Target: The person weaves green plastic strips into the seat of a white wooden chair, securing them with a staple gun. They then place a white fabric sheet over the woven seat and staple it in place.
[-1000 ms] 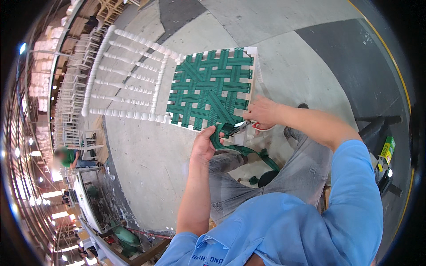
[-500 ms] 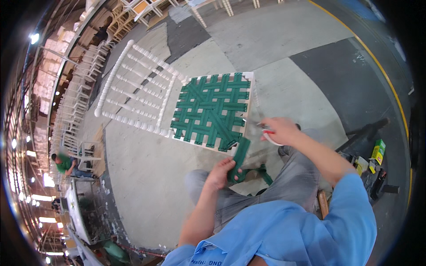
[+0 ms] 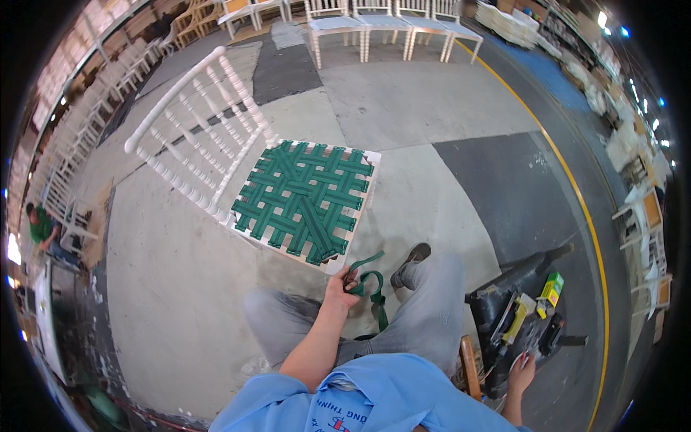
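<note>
A white chair with turned spindles stands in front of me, its seat woven with green webbing. Near the seat's front corner, my left hand grips a loose green webbing strap, whose tail curls and hangs between my knees. Down at the right, my right hand is at the edge of a black stool with tools. Its fingers are closed round the pale handle of the scissors; the blades are hard to make out there.
The black stool carries a yellow-handled tool, a green and yellow box and a black tool. A wooden handle stands beside my right thigh. White chairs line the back; a person in green sits far left.
My right hand has carried the scissors from the seat edge to the stool at lower right. My left hand still holds the strap, whose end now hangs free. My view has turned right.
</note>
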Motion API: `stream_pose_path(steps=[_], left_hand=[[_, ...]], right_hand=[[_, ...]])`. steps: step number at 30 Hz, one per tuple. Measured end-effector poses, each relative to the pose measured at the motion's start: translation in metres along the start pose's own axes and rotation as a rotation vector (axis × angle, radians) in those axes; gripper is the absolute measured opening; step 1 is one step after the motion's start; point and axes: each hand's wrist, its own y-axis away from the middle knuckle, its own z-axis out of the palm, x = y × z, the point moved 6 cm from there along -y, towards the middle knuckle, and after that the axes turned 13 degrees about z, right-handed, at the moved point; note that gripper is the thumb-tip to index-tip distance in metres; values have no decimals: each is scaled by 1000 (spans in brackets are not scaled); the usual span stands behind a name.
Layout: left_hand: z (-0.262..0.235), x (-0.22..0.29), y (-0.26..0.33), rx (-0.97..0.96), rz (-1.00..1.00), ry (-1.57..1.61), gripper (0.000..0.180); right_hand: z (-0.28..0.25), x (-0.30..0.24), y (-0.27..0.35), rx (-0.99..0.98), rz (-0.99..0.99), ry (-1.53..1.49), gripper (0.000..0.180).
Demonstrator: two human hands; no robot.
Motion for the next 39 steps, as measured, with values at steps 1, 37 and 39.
stream_pose_path(steps=[1, 37, 39], left_hand=[[-5, 1, -2, 26, 23, 24, 11], [-88, 53, -49, 222, 540, -39, 52], [-99, 64, -42, 192, 556, -63, 52]], right_hand=[[5, 5, -1, 15, -35, 4, 52], [284, -774, 69, -716, -930, -228, 66], [279, -749, 72, -690, -878, -248, 65]])
